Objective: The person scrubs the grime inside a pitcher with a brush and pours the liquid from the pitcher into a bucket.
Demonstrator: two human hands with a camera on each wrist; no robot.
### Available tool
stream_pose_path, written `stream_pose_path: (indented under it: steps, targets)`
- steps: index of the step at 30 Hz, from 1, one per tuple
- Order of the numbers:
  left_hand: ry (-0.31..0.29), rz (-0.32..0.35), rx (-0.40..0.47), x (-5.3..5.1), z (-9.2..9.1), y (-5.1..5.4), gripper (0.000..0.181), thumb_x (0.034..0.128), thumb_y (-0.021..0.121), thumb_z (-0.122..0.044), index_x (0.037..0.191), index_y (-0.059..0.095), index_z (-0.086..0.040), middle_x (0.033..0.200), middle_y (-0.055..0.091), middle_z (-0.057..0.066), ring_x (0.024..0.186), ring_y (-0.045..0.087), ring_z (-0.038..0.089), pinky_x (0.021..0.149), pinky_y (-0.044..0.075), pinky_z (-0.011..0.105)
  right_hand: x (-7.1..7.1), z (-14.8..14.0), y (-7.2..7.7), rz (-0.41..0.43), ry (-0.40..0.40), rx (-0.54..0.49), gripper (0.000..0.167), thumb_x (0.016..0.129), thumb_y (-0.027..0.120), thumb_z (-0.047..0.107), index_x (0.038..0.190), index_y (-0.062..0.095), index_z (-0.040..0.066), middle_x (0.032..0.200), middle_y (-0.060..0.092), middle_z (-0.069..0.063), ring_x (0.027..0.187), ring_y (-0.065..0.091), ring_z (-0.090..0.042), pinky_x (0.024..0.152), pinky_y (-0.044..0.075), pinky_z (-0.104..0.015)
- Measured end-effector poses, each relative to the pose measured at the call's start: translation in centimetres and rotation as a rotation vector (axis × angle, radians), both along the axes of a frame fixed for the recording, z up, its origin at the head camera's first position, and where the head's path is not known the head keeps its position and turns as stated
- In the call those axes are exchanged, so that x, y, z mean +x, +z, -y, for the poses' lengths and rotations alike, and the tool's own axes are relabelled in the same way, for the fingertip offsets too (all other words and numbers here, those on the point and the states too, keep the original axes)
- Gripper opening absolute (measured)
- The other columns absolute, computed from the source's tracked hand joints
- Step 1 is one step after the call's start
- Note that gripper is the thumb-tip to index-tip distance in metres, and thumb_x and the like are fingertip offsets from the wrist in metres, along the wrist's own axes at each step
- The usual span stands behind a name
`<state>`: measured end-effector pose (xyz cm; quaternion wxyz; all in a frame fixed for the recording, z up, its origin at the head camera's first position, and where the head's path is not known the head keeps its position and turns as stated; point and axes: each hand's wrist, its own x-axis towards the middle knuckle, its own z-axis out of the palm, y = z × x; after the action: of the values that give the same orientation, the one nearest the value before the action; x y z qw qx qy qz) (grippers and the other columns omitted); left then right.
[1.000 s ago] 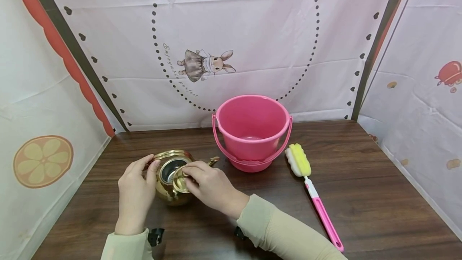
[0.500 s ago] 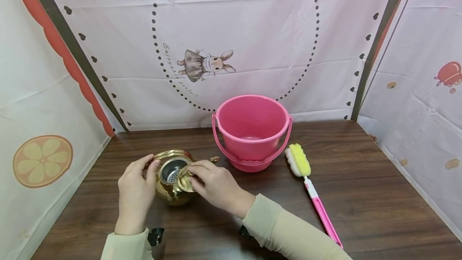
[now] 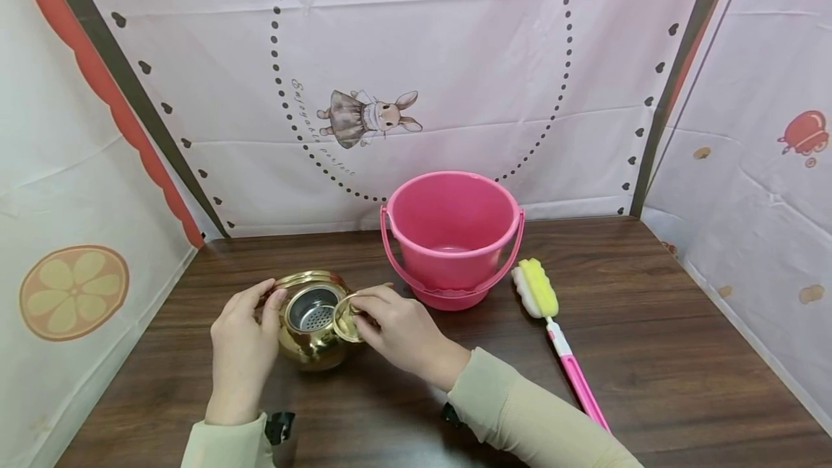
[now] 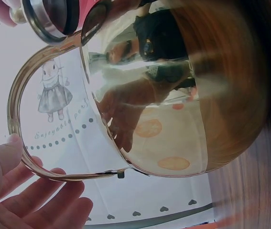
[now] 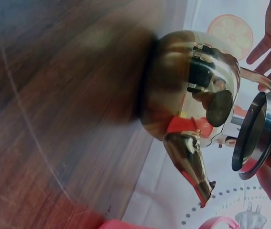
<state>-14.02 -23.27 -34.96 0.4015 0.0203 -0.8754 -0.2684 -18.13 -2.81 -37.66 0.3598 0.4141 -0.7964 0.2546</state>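
Note:
A shiny gold teapot (image 3: 313, 354) stands upright on the dark wooden table, its mouth uncovered. A perforated metal strainer (image 3: 316, 315) shows inside the mouth. My left hand (image 3: 242, 356) holds the arched handle (image 4: 14, 107), thumb on one side and fingers on the other in the left wrist view. The gold lid (image 3: 347, 323) is off the mouth, tilted, pinched by the fingers of my right hand (image 3: 406, 334). In the right wrist view the lid's dark-ringed underside (image 5: 254, 131) hangs apart from the pot, and the spout (image 5: 187, 157) shows whole.
A pink bucket (image 3: 451, 266) with its handle lowered stands behind the teapot, to the right. Farther right lies a sponge brush (image 3: 538, 291) with a yellow and white head and a pink handle. Printed cloth walls (image 3: 416, 42) enclose the table's back and sides.
My right hand has moved the lid a little to the right, off the teapot's mouth, so more of the strainer shows. My left hand has stayed on the handle.

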Motion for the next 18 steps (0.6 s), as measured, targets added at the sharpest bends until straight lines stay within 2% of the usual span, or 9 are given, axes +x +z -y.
stream_pose_path:
  steps: [18]
  targets:
    - [-0.001,0.001,0.006,0.0,-0.1,0.1,0.024,0.0886,0.066,-0.011,0.106,0.067,0.006,0.098,0.067,0.026,0.084,0.063,0.038,0.071,0.048,0.050,-0.6,-2.0,0.2,0.018,-0.034,-0.008,0.019,0.082,0.070,0.014,0.101,0.071,0.009,0.101,0.069,0.000,0.092,0.066,-0.008,0.073,0.055,-0.020]
